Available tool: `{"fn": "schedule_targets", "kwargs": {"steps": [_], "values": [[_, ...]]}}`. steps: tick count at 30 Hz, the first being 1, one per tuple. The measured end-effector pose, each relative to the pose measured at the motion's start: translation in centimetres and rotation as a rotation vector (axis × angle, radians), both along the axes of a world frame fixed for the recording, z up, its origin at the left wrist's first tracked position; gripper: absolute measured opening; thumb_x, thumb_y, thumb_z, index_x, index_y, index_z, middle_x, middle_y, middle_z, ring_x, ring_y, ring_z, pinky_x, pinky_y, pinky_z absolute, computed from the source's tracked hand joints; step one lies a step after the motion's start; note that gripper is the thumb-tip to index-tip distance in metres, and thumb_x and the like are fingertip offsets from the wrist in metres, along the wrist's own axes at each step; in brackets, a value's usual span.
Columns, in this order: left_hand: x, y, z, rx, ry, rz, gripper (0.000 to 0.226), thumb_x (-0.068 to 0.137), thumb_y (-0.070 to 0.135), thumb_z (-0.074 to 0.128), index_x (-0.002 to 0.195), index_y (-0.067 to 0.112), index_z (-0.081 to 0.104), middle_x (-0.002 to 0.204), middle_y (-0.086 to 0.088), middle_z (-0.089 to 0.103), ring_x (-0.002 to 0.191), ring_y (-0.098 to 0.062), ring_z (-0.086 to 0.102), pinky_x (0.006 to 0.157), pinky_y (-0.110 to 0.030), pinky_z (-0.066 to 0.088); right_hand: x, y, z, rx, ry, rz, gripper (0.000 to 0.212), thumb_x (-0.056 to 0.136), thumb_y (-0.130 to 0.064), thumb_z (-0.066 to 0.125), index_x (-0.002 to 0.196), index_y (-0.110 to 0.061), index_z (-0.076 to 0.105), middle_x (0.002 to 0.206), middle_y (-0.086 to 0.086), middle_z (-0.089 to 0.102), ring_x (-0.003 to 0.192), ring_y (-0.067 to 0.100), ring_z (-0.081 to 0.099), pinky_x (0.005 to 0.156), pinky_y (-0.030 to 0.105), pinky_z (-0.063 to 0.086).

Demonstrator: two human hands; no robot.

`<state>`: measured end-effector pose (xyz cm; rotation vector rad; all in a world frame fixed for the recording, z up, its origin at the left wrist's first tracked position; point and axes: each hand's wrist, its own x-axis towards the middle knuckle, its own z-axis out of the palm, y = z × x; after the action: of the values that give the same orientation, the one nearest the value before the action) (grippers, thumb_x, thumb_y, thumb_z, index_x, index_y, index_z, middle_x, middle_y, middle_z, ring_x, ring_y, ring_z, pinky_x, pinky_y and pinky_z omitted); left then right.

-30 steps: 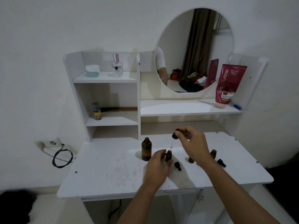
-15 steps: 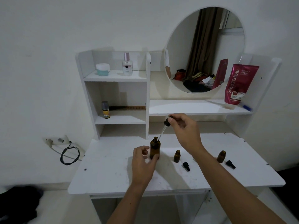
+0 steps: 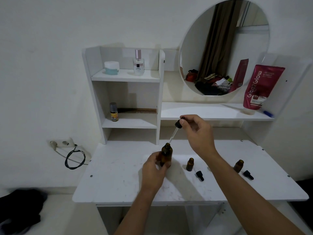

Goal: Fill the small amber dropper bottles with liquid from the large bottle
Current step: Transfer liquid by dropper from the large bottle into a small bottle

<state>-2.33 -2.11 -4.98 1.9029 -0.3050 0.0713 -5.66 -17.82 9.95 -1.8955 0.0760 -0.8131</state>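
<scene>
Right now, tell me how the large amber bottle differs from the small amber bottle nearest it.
The large amber bottle is taller and wider than the small amber bottle. The left hand grips the large bottle, while the small one stands alone on the table. The right hand holds a dropper with its tip at the large bottle's mouth; nothing is over the small one. Both are amber, upright and uncapped.

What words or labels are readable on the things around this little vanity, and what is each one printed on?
"Glad2Glow" runs up the red tube leaning beside the mirror.
"10x" sits lower on that same tube; the smaller print around it is too blurred to read.
The perfume bottle on the top shelf has a label, too small to read.
The small yellow-labelled bottle on the lower shelf is also unreadable.
The amber bottles carry no text.
</scene>
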Motion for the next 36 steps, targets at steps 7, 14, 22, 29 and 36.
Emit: {"fn": "schedule_targets", "kwargs": {"steps": [7,14,22,29,36], "values": [[0.2,-0.1,-0.2,0.032,0.022,0.014,0.044,0.089,0.037,0.079,0.128,0.029,0.063,0.114,0.022,0.064,0.103,0.001,0.059,0.085,-0.004,0.041,-0.5,0.4,0.1,-0.047,-0.012,0.041,0.014,0.097,-0.017,0.072,0.111,-0.017,0.075,0.102,-0.01,0.078,0.099,0.006,0.073,0.093,0.023,0.057],[0.4,-0.2,-0.2,0.043,0.032,0.016,0.044,0.088,0.039,0.079,0.128,0.03,0.063,0.117,0.02,0.067,0.105,-0.001,0.061,0.09,-0.01,0.043,-0.8,0.7,0.1,-0.142,-0.053,0.023,0.016,0.097,-0.015,0.071,0.112,-0.013,0.074,0.103,-0.009,0.077,0.099,0.007,0.074,0.092,0.02,0.057],[0.0,0.0,-0.3,0.038,0.011,-0.002,0.042,0.089,0.038,0.078,0.127,0.03,0.062,0.112,0.024,0.063,0.103,0.003,0.059,0.09,-0.008,0.043,0.0,0.4,0.3,-0.136,-0.035,-0.008,0.014,0.098,-0.017,0.071,0.111,-0.016,0.075,0.101,-0.011,0.077,0.096,0.004,0.073,0.09,0.019,0.057],[0.4,-0.1,-0.7,0.037,0.024,0.01,0.044,0.088,0.04,0.079,0.128,0.032,0.062,0.117,0.021,0.067,0.107,-0.002,0.063,0.097,-0.019,0.05,-0.1,0.8,0.2,-0.149,-0.032,0.029,0.014,0.098,-0.017,0.07,0.111,-0.016,0.075,0.102,-0.011,0.077,0.097,0.004,0.073,0.09,0.016,0.055],[0.6,-0.3,-1.0,0.061,0.001,0.025,0.044,0.087,0.042,0.079,0.126,0.031,0.063,0.118,0.018,0.069,0.107,-0.005,0.063,0.099,-0.024,0.052,-0.8,0.9,-0.1,-0.208,-0.089,0.027,0.015,0.097,-0.012,0.071,0.111,-0.013,0.075,0.102,-0.01,0.077,0.096,0.004,0.073,0.089,0.016,0.056]]}}
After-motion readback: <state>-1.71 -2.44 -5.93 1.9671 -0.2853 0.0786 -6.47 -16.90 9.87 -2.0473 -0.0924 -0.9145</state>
